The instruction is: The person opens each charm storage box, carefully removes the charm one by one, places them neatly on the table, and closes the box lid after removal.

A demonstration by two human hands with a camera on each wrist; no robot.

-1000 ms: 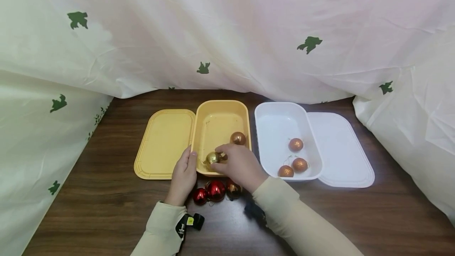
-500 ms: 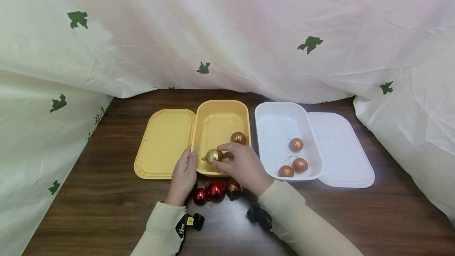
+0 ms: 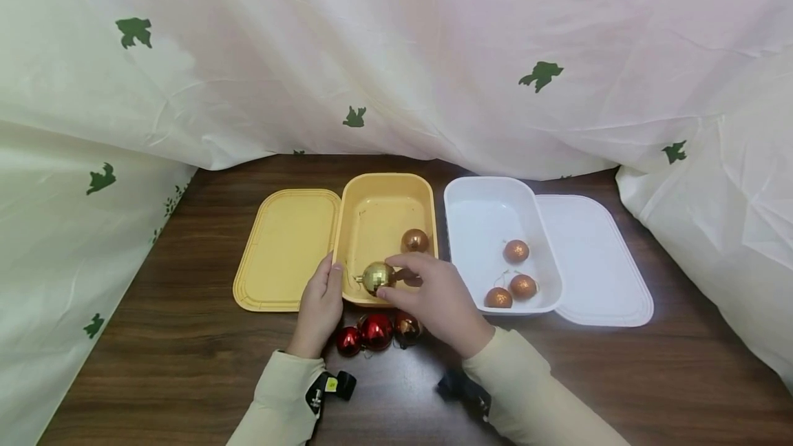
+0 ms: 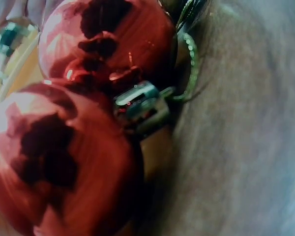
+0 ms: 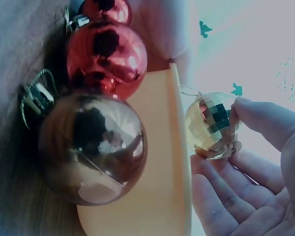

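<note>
Dark wood-grain table (image 3: 186,349) fills the lower half of the head view, with a white sheet printed with green shapes (image 3: 396,54) draped behind and down both sides. Centre frame: yellow tub (image 3: 372,215) with its yellow lid (image 3: 281,246) flat to its left; right of it a white tub (image 3: 489,219) and white lid (image 3: 595,260). One copper ball (image 3: 415,240) sits in the yellow tub, three glittery copper balls (image 3: 515,251) in the white one.

Right hand (image 3: 434,298) pinches a faceted gold ball (image 3: 377,277) between thumb and fingertips, over the near end of the yellow tub — the right wrist view shows the ball (image 5: 212,125) just past the tub's rim, palm open beneath it. Left hand (image 3: 321,305) rests against the tub's near left corner, fingers fairly straight, holding nothing.

Hidden or unclear: three shiny balls (image 3: 374,331) — two red, one bronze — lie on the table just below the tub, the bronze one partly behind the right hand. Left wrist view is blurred, filled by the red balls. Sleeves are cut off at the bottom edge. Bare table lies open at lower left and lower right.
</note>
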